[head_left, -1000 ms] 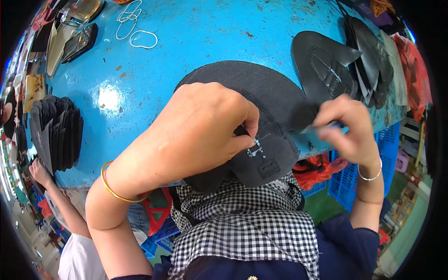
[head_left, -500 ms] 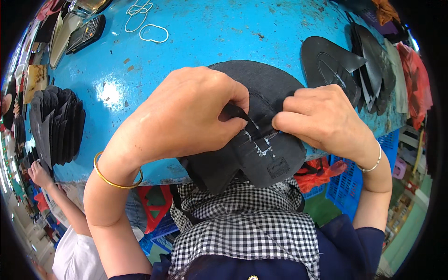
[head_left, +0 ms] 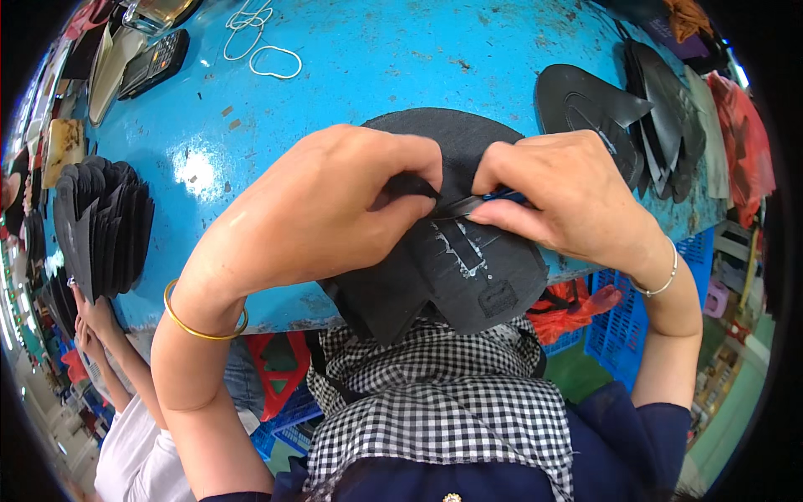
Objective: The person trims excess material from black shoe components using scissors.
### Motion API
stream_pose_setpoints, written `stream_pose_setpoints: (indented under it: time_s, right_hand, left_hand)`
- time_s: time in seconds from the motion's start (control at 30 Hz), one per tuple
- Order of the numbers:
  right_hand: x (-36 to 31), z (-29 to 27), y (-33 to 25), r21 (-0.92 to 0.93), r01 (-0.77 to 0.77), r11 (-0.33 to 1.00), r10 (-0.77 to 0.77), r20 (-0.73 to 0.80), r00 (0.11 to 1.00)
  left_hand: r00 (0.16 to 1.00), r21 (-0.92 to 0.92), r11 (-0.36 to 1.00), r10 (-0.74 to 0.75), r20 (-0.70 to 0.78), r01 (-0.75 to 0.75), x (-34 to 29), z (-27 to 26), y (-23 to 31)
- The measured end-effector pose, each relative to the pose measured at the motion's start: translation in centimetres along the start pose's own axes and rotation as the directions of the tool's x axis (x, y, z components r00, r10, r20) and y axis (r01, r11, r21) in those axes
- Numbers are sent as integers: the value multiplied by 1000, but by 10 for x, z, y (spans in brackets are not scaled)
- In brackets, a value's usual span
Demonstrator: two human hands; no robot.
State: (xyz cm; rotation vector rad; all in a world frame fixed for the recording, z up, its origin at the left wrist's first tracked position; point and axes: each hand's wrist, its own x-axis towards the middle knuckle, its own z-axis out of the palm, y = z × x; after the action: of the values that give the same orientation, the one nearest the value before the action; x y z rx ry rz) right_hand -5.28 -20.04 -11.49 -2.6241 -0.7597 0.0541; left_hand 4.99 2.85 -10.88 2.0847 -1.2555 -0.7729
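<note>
A black shoe upper piece (head_left: 502, 276) lies at the table's front edge, its lower flaps hanging over my lap. It has a narrow rectangular slot with whitish marks around it. My left hand (head_left: 335, 205) is closed in a pinch on a black strap (head_left: 410, 186) above the slot. My right hand (head_left: 569, 188), also closed, pinches a slim blue and grey tool (head_left: 504, 197). The tool's narrow grey end points toward my left fingertips, close to the strap. My fingers cover most of the tool, so its exact kind is unclear.
Blue table (head_left: 376, 58): a stack of black pieces (head_left: 100, 222) at left, more black uppers (head_left: 590, 105) at right. A calculator (head_left: 155, 63) and white cord loops (head_left: 276, 62) lie farther back. Another person's hands (head_left: 94, 314) work at far left. Blue crates (head_left: 619, 326) stand below.
My right hand has moved up and slightly left, and the blue tool now shows between its fingers. The slot is more exposed. The other person's second hand has come into view.
</note>
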Motion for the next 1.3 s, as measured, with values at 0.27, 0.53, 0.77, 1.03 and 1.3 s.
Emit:
stream_pose_setpoints:
  time_s: [0.27, 0.53, 0.77, 1.03, 1.3]
  right_hand:
    - [-29, -21, -32, 155, -32, 987, 64, -208, 976]
    - [-129, -22, 91, -29, -708, 706, 639, -406, 654]
    - [-140, -24, 83, 128, -735, 666, 729, -322, 604]
    - [-81, 49, 78, -235, -548, 803, 360, -542, 759]
    - [-73, 34, 106, -265, -523, 810, 246, -657, 713]
  left_hand:
    - [927, -460, 887, -151, -344, -26, -6, -14, 37]
    - [892, 26, 901, 432, -135, -433, -2, 39, 94]
    - [848, 274, 806, 523, 87, -525, 39, 99, 100]
    - [867, 566, 658, 406, 289, -496, 59, 128, 91]
    - [861, 572, 651, 449, 241, -499, 61, 131, 85]
